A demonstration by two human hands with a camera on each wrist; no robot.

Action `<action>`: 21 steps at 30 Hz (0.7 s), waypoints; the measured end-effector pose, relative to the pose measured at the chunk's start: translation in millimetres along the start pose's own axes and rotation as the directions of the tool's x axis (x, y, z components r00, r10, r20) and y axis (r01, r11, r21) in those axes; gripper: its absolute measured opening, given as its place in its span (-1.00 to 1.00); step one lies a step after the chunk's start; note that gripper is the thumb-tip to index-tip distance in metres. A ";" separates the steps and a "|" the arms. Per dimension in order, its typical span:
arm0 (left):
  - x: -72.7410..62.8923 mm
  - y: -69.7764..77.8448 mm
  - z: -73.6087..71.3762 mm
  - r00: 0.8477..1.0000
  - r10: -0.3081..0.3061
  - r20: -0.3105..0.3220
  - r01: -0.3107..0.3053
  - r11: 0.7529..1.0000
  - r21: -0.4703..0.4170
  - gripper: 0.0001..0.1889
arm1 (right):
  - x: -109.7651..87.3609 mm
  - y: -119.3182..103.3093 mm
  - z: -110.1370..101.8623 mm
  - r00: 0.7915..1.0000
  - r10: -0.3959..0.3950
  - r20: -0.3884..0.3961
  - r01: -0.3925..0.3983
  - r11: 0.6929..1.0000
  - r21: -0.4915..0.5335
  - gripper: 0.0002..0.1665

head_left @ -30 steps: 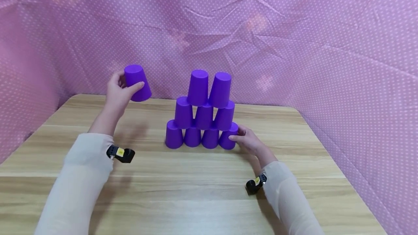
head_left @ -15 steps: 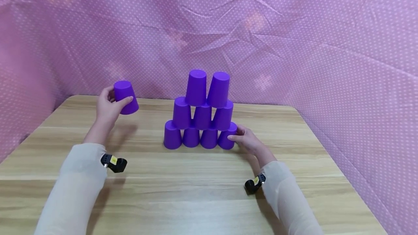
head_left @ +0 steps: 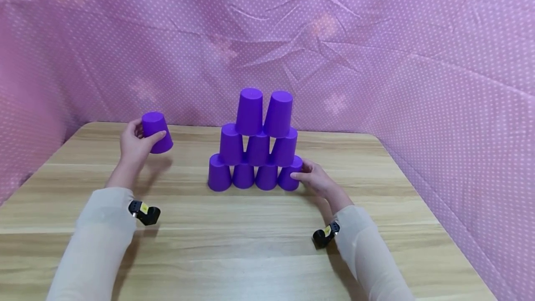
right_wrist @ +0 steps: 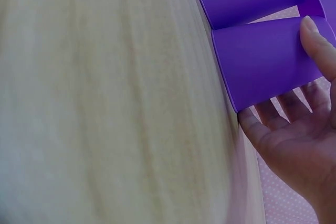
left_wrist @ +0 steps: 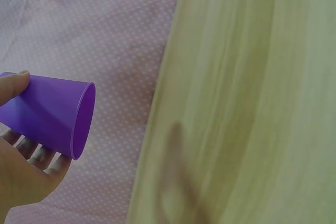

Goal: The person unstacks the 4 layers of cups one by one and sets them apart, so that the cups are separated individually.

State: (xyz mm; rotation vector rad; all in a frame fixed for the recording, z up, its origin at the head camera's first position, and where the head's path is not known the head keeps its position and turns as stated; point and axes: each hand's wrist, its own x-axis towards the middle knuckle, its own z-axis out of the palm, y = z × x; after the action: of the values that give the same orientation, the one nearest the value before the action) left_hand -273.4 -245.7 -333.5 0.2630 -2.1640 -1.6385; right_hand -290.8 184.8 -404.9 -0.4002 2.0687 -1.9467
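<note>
My left hand (head_left: 135, 145) holds a purple cup (head_left: 155, 133) upside down at the left, thumb on its near side and fingers behind. The left wrist view shows this cup (left_wrist: 50, 111) with its open rim clear of the tabletop. Upside-down purple cups stand as a pyramid in the middle: several in the bottom row, three above, and two on top (head_left: 250, 111). My right hand (head_left: 319, 181) holds the bottom row's rightmost cup (head_left: 288, 176) with thumb in front and fingers at its far side. In the right wrist view that cup (right_wrist: 268, 64) stands on the table, touching its neighbour.
A light wooden table (head_left: 234, 245) lies under everything. Pink dotted cloth (head_left: 376, 50) hangs behind the table and along both sides. Each wrist carries a small black camera, one at the left sleeve (head_left: 144, 212) and one at the right (head_left: 326, 235).
My left hand has lowered its cup and moved it left, away from the pyramid, slowing in the last half second. The right hand and the stacked cups have stayed in place.
</note>
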 end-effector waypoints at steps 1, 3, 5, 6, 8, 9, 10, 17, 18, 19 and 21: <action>0.0 -1.7 -0.1 1.000 -0.010 0.000 0.010 1.000 0.000 -0.24 | 0.0 0.1 0.0 1.000 -0.002 0.000 0.002 1.000 -0.002 -0.38; 1.5 -6.5 -0.6 1.000 -0.031 0.002 0.031 1.000 -0.001 -0.24 | 0.2 0.3 0.1 1.000 -0.005 -0.001 0.005 1.000 0.001 -0.38; 3.6 -11.5 -1.6 0.999 -0.049 0.001 0.049 0.999 0.008 -0.22 | -0.1 0.0 0.2 1.000 -0.006 -0.003 0.006 1.000 0.006 -0.37; 3.9 -12.3 -2.0 0.999 -0.054 -0.007 0.054 0.998 0.028 -0.22 | 0.0 -0.1 0.2 1.000 -0.008 -0.004 0.008 1.000 0.008 -0.37; 6.9 -18.0 -3.4 0.997 -0.072 -0.022 0.072 0.997 0.024 -0.22 | -0.3 -0.9 0.6 1.000 -0.012 0.000 0.012 1.000 0.012 -0.36; 10.8 -24.3 -4.1 0.996 -0.082 -0.034 0.082 0.997 0.009 -0.22 | -0.5 -1.2 0.7 1.000 -0.014 0.001 0.014 1.000 0.013 -0.36; 12.2 -27.1 -4.7 0.995 -0.088 -0.046 0.089 0.996 0.007 -0.22 | -0.7 -1.5 0.9 1.000 -0.015 0.000 0.015 1.000 0.015 -0.36; 21.8 -45.4 -8.4 0.991 -0.105 -0.084 0.105 0.994 0.000 -0.22 | -0.9 -2.2 1.7 1.000 -0.021 0.001 0.021 1.000 0.020 -0.35; 22.1 -45.6 -8.6 0.990 -0.110 -0.089 0.110 0.994 -0.003 -0.23 | -0.6 -2.2 1.9 1.000 -0.022 0.001 0.022 1.000 0.019 -0.35; 22.2 -45.2 -8.5 0.989 -0.111 -0.093 0.112 0.994 0.007 -0.22 | -0.7 -2.1 1.9 1.000 -0.024 0.001 0.024 1.000 0.018 -0.36; 21.7 -42.3 -8.4 0.988 -0.119 -0.102 0.122 0.992 0.014 -0.24 | -0.6 -1.3 1.7 1.000 -0.027 0.001 0.027 0.999 0.017 -0.37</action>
State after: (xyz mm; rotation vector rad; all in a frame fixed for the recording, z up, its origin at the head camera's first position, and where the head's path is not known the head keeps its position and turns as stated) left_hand -293.2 -273.8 -367.4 0.4811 -2.1267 -1.6309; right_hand -289.6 183.5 -403.6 -0.4278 2.0557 -1.9774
